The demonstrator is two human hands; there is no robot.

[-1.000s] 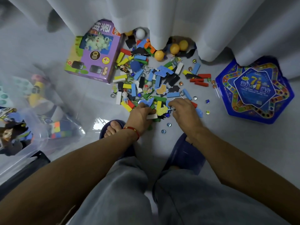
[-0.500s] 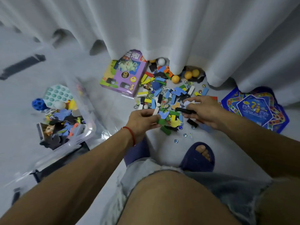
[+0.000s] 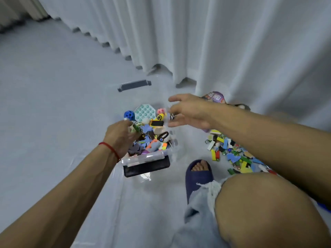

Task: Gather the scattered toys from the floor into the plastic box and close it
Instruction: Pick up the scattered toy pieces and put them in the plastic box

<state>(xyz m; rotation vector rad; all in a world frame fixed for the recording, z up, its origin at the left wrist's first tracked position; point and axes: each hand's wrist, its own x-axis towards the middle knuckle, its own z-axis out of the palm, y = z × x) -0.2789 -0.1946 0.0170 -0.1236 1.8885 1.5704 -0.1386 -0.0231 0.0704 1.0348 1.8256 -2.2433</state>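
Observation:
The clear plastic box [image 3: 148,157] stands on the floor ahead of me, holding several toys: a blue ball [image 3: 129,114], a mint pop-it [image 3: 144,111] and foam pieces. A black latch [image 3: 146,167] hangs on its near end. My left hand [image 3: 120,136] is over the box's left side, its fingers closed on small toy pieces, one of them green. Over the box's right side my right hand [image 3: 191,112] has its fingers spread, with a small blurred piece just off the fingertips. The scattered toys [image 3: 231,152] lie on the floor to the right, partly hidden by my right arm.
A white curtain [image 3: 232,42] hangs along the back and right. A purple game box [image 3: 215,97] peeks out behind my right wrist. A dark grey bar [image 3: 134,85] shows beyond the plastic box. My slippered foot [image 3: 198,176] and bent knee [image 3: 268,212] are between box and pile.
Both hands lifted off the toy pile and swung left to above the plastic box. The view turned left with them. The right hand's fingers have opened.

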